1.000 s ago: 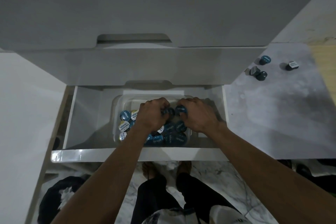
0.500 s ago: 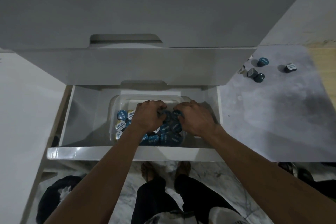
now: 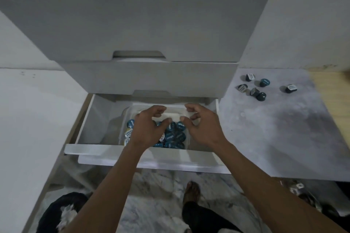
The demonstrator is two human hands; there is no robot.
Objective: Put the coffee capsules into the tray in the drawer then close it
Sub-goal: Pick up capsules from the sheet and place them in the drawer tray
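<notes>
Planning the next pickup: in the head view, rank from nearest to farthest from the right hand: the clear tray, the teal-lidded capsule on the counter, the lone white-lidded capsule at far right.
1. Clear plastic tray, in the drawer beneath the right hand.
2. Teal-lidded capsule, on the counter's right.
3. Lone white-lidded capsule, farthest right.

Above the open level, two closed grey drawer fronts (image 3: pixel 151 24) stack upward. A marbled floor (image 3: pixel 157 204) lies below, with a dark bundle of cloth (image 3: pixel 62 212) at lower left.
</notes>
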